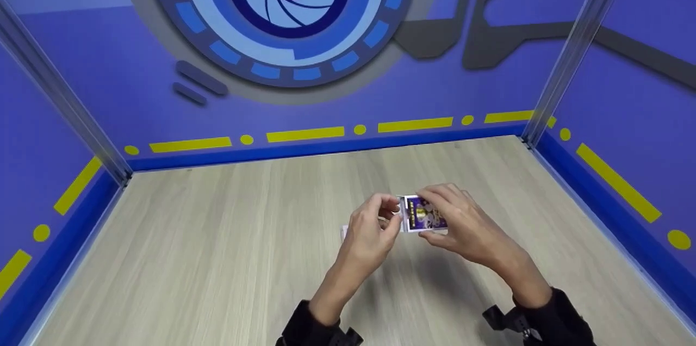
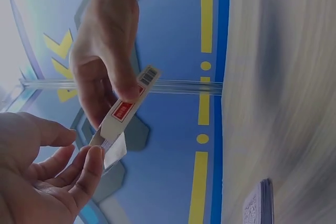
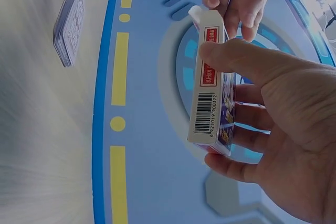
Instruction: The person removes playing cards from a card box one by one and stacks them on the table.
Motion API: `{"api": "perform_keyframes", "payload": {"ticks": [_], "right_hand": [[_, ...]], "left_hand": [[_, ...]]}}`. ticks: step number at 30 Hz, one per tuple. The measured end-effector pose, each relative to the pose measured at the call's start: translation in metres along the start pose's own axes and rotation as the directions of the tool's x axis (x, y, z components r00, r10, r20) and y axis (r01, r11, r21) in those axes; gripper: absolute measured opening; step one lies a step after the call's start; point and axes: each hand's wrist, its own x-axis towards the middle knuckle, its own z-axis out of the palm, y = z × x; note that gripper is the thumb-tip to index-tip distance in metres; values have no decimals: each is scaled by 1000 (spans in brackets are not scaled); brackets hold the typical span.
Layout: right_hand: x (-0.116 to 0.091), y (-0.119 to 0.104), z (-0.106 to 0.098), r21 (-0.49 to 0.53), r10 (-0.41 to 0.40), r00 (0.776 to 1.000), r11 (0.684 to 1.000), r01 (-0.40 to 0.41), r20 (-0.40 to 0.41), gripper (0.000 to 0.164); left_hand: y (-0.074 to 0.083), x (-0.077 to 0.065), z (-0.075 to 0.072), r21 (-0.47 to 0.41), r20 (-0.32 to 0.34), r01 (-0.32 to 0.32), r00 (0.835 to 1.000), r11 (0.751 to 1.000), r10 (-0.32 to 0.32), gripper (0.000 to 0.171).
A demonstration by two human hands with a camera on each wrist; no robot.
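My right hand [image 1: 459, 221] grips a small playing-card box [image 3: 207, 114] above the table, thumb along its narrow white side with the red label and barcode, fingers on the other side. The printed purple face shows in the head view. At the box's opened end is my left hand [image 1: 367, 232], its fingers loosely bent and a gap between thumb and fingers. In the left wrist view, left fingertips [image 2: 96, 155] overlap the box end beside a pale flap [image 2: 116, 150]. A deck of cards [image 3: 71, 27] lies on the table, mostly hidden behind the left hand in the head view.
The wood-grain table [image 1: 217, 253] is enclosed by blue printed panels [image 1: 326, 112] at the back and both sides. Clear corner posts [image 1: 576, 47] rise at the back corners. A dark band with a small camera [image 1: 549, 319] sits on each wrist.
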Motion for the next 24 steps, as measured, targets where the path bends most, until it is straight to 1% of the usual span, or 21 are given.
{"api": "perform_keyframes", "payload": {"ticks": [5,9,17,24], "right_hand": [[1,-5,1,-2,-28,1000,1000,28,3,71],[2,-8,2,-13,-43,999,999,43,1,71],[2,-10,3,-10,-50,999,999,50,-9,70],[2,-12,3,-16,-42,999,999,42,-5,70]], "left_hand": [[-5,0,2,-12,23,39,999,999,-39,21],[-8,-1,2,-6,25,59,998,998,-59,24],[-8,0,0,9,34,92,995,996,-93,28],[-9,1,-1,-4,31,112,993,994,-112,28]]}}
